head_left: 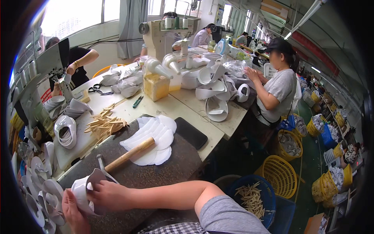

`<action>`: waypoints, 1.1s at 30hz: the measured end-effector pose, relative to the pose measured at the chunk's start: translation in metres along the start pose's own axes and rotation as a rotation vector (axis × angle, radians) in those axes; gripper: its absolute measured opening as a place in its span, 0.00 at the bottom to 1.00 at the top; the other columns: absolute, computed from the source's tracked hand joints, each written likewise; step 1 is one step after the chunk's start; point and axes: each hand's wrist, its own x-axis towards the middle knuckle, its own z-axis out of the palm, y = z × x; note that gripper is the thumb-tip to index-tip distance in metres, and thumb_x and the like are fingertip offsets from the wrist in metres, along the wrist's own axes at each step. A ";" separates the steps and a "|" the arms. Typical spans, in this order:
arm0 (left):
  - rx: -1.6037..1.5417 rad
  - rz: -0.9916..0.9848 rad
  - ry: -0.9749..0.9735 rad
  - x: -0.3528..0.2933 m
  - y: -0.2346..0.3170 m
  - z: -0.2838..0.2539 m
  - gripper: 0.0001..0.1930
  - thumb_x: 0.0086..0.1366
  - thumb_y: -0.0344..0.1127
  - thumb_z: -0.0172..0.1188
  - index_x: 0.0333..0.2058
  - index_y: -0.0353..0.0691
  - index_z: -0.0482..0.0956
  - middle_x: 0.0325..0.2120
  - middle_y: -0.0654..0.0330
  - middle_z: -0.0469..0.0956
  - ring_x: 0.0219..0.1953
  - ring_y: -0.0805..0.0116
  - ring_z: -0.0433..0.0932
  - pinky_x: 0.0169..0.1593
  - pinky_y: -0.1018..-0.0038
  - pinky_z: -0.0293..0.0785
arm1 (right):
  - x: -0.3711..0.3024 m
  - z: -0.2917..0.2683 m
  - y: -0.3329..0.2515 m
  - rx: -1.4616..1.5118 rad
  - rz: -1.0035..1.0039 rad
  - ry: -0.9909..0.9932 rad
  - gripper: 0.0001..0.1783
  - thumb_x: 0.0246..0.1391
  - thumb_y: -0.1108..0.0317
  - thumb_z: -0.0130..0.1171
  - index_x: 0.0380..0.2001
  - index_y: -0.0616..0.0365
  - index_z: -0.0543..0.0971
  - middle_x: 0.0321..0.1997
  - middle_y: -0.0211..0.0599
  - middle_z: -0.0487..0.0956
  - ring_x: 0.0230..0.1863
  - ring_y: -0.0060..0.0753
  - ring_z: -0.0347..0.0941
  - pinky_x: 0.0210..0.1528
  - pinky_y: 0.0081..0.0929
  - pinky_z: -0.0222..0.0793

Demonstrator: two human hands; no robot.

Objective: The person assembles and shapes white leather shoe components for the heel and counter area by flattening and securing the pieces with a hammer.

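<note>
My left hand (pixel 73 208) grips the outer side of a white shoe upper (pixel 82 192), which is bent into a curved band. My right hand (pixel 104 196) reaches across from the right with its fingers tucked inside the same upper, their tips partly hidden. Just beyond lies a hammer (pixel 130 155) with a wooden handle, its metal head close to the upper. The handle rests over a fan of thin white cut pieces (pixel 159 134) on a dark, worn slab (pixel 177 165).
Tan strips (pixel 105 124), green snips (pixel 137 101) and black scissors (pixel 100 90) lie on the table. White uppers (pixel 46 195) crowd the left edge. A co-worker (pixel 278 82) stands right, beyond stacked uppers (pixel 216 105). Yellow basket (pixel 276 175) and blue tub (pixel 269 195) stand below right.
</note>
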 end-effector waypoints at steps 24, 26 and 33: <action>-0.218 -0.364 0.114 0.018 -0.009 0.034 0.18 0.71 0.53 0.56 0.28 0.47 0.77 0.16 0.71 0.70 0.16 0.81 0.66 0.21 0.80 0.62 | -0.047 -0.061 -0.014 0.742 0.565 0.074 0.12 0.41 0.83 0.70 0.29 0.55 0.82 0.32 0.34 0.84 0.38 0.34 0.81 0.42 0.31 0.76; -0.139 -0.385 0.122 0.012 -0.001 0.024 0.18 0.72 0.51 0.54 0.31 0.44 0.78 0.18 0.71 0.72 0.17 0.80 0.67 0.22 0.79 0.64 | -0.037 -0.061 -0.011 0.573 0.454 0.061 0.15 0.40 0.86 0.68 0.33 0.56 0.82 0.35 0.36 0.83 0.35 0.33 0.80 0.35 0.28 0.76; -0.119 -0.408 -0.071 0.010 -0.020 0.010 0.18 0.76 0.46 0.49 0.37 0.37 0.80 0.26 0.63 0.80 0.25 0.78 0.76 0.32 0.76 0.75 | 0.029 -0.041 -0.013 0.027 0.006 -0.483 0.10 0.46 0.71 0.59 0.34 0.55 0.82 0.41 0.35 0.83 0.31 0.34 0.76 0.34 0.29 0.75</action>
